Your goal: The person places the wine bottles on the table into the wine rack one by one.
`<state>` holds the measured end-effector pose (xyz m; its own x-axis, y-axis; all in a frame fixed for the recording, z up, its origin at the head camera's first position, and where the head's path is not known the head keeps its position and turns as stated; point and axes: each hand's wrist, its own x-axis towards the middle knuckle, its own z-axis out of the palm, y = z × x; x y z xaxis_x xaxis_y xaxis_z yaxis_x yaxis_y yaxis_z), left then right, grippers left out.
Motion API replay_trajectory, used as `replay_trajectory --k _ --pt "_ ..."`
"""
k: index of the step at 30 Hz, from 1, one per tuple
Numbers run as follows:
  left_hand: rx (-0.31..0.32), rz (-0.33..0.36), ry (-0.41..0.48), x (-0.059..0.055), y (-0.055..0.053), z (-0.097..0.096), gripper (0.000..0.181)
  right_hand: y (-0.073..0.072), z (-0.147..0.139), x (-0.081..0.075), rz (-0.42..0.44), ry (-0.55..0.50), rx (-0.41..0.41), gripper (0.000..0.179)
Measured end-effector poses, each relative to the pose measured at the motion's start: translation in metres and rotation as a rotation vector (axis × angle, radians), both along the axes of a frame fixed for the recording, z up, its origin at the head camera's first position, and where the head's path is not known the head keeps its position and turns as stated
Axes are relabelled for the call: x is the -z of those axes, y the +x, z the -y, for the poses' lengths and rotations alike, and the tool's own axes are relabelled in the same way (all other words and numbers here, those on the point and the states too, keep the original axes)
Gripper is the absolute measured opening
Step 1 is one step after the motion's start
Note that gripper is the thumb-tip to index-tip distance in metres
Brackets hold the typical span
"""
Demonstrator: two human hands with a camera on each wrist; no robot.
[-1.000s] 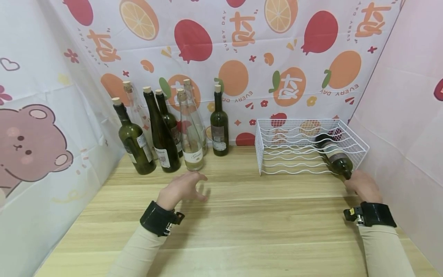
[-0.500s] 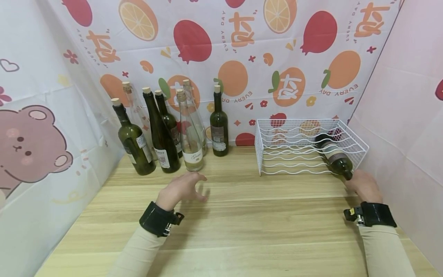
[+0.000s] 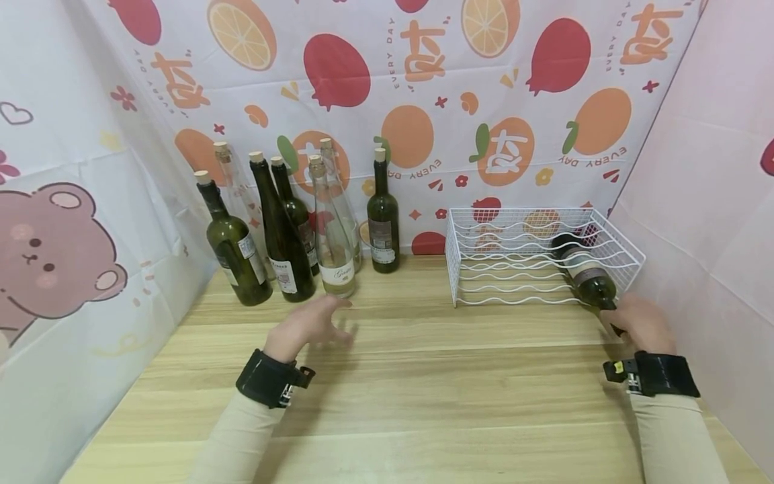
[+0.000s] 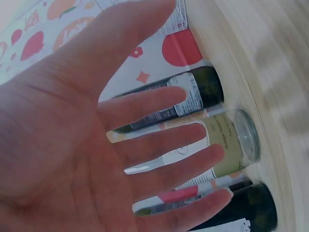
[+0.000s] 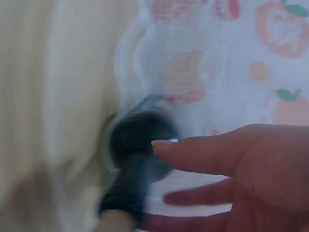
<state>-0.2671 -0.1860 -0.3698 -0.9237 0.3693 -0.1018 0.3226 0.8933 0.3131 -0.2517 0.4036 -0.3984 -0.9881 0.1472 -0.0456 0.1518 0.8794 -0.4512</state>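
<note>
The right hand point(image 3: 639, 324) had loosened around the neck of the green bottle point(image 3: 585, 272) lying in the wire rack point(image 3: 484, 269); left of the rack, the open, empty left hand point(image 3: 308, 324) had edged toward the clear bottle point(image 3: 331, 235).

The left hand point(image 3: 308, 325) is held out forward with fingers spread and straight; the right hand point(image 3: 637, 324) is extended, fingers loosely uncurled.

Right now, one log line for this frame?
left hand: open, nearing clear bottle | right hand: at neck of dark bottle in rack
</note>
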Motion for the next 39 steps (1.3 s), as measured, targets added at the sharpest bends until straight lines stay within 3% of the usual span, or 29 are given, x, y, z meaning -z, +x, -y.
replay_trajectory --k 5,8,15,24,30,39 --pt "-0.043 -0.048 0.002 0.001 -0.010 0.007 0.071 -0.002 0.009 -0.030 0.012 0.151 -0.104 0.053" --pt "-0.071 -0.074 0.021 0.004 -0.017 0.012 0.072 -0.001 0.026 -0.043 0.016 0.183 -0.182 0.063" --pt "-0.154 -0.088 0.124 0.016 -0.037 0.028 0.090 0.011 0.081 -0.059 -0.021 0.132 -0.367 0.049" --pt "-0.270 -0.026 0.284 0.032 -0.062 0.030 0.103 0.028 0.133 -0.067 -0.057 0.029 -0.605 0.038" --pt "-0.324 -0.115 0.410 0.050 -0.078 0.025 0.096 0.028 0.157 -0.064 -0.011 0.060 -0.652 0.036" --pt "-0.423 -0.146 0.492 0.063 -0.098 0.024 0.085 0.025 0.164 -0.061 -0.007 0.087 -0.672 0.030"
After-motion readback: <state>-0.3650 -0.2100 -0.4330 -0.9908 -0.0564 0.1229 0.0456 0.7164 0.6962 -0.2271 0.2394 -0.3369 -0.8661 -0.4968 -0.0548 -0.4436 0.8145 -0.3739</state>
